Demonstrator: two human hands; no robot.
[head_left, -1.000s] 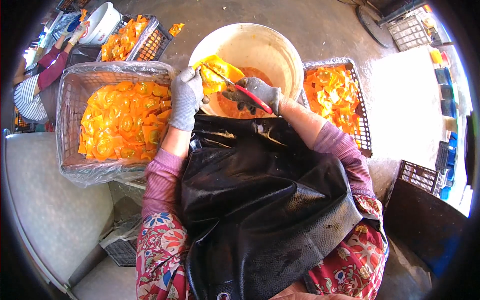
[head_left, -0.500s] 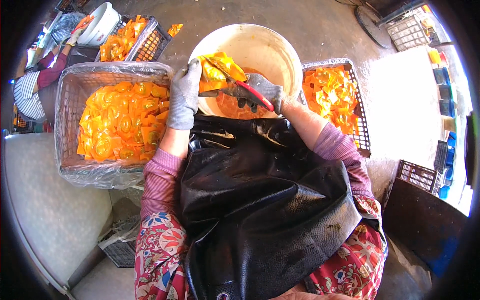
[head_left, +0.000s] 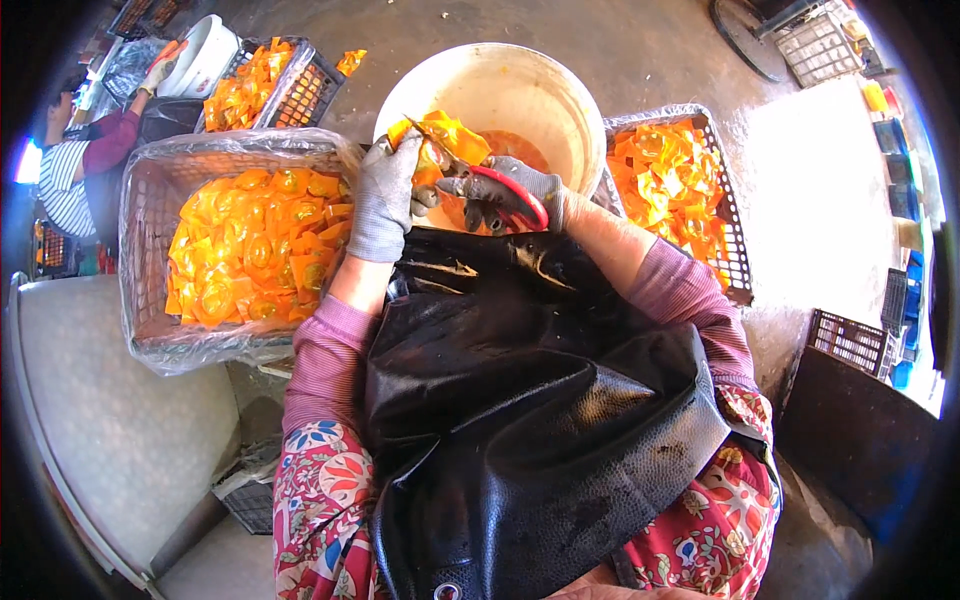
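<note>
My gloved left hand (head_left: 385,200) is closed on a shiny orange-yellow packet (head_left: 455,137) above a white bucket (head_left: 490,72). In my gloved right hand (head_left: 545,185) are red-handled scissors (head_left: 527,197), with their blades up against the packet. Glove and foil partly hide the blades, so I cannot tell how far they have cut. Orange-red wet contents (head_left: 520,148) show inside the bucket, just beyond my hands.
A plastic-lined crate (head_left: 143,215) of orange packets (head_left: 255,245) stands left, another crate (head_left: 738,235) of yellow-orange packets right. Farther left are a third crate (head_left: 318,90), a white tub (head_left: 208,60) and a co-worker (head_left: 75,185) in stripes. A black apron (head_left: 530,400) covers my lap.
My left hand has shifted slightly right and its fingers have curled in more. The packet has tilted and bunched up. The scissors' handles have spread and turned a little.
</note>
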